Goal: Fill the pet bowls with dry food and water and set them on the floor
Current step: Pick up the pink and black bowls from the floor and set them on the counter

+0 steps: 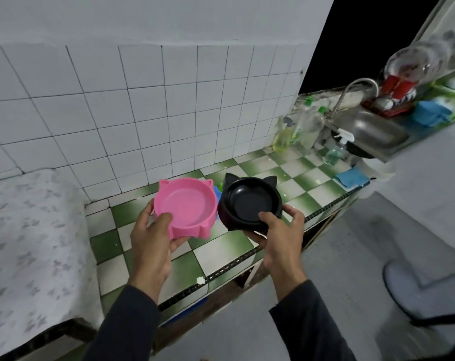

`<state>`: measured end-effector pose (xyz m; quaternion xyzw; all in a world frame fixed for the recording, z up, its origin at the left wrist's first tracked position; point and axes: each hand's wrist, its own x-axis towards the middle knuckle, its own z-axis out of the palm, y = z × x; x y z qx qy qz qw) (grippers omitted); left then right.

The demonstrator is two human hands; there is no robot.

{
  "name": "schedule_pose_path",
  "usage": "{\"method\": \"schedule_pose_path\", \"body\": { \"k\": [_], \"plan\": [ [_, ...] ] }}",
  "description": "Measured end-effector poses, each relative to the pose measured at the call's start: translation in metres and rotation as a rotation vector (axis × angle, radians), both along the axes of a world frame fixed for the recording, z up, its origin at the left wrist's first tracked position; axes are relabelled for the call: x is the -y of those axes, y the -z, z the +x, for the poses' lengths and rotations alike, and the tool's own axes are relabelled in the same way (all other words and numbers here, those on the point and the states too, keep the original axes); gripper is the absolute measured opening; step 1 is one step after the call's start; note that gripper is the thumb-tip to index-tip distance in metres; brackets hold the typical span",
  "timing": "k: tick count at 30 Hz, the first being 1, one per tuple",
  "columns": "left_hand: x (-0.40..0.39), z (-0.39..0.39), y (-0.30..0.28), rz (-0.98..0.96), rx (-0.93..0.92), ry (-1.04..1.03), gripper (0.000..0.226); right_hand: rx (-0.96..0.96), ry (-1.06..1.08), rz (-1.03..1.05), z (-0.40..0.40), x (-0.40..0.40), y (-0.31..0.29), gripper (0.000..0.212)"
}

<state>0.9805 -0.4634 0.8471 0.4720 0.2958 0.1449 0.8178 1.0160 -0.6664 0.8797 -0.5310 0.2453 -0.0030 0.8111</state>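
A: Pink plastic in one hand, black in the other — the pink bowl (186, 208) sits in the left hand (153, 237), thumb hooked over the near rim and fingers curled beneath. The black bowl (251, 205) is held the same way by the right hand (278, 237), thumb on the rim, fingers wrapped under the base.

B: And where are they?

A: Both lifted above the green-and-white checked counter (221, 246), side by side and nearly touching just past the thumbs. Both look empty and dry, each with little cat ears moulded on the rim, the black one glossy.

B: What could go wrong?

A: I'd guess the grip. Each bowl hangs from one edge only, tilted a bit, so a knock between them could twist one loose. Later, once filled, that same one-sided hold would likely slop water on the way down to the floor.

B: Water nearby?

A: A tap (351, 92) over a metal sink (375, 128), well beyond the right fingertips, with bottles (294, 131) crowded beside it — easy to bump.
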Motion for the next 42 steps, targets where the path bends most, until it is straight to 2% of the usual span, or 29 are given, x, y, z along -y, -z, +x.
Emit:
{"method": "schedule_pose_path", "body": {
  "k": [17,26,31,42],
  "plan": [
    [0.028,0.122,0.032,-0.008,-0.059,-0.045,0.051,-0.085,-0.030,0.020,0.132,0.024,0.035,0.052],
    [0.071,0.158,0.051,-0.011,-0.075,-0.167,0.050,-0.108,-0.190,-0.036,0.203,0.062,0.057,0.050],
    [0.100,0.172,0.064,-0.047,-0.098,-0.247,0.057,-0.132,-0.299,-0.062,0.237,0.083,0.066,0.051],
    [0.140,0.179,0.096,-0.101,-0.116,-0.386,0.060,-0.202,-0.526,-0.148,0.276,0.112,0.093,0.052]
  ]
}}
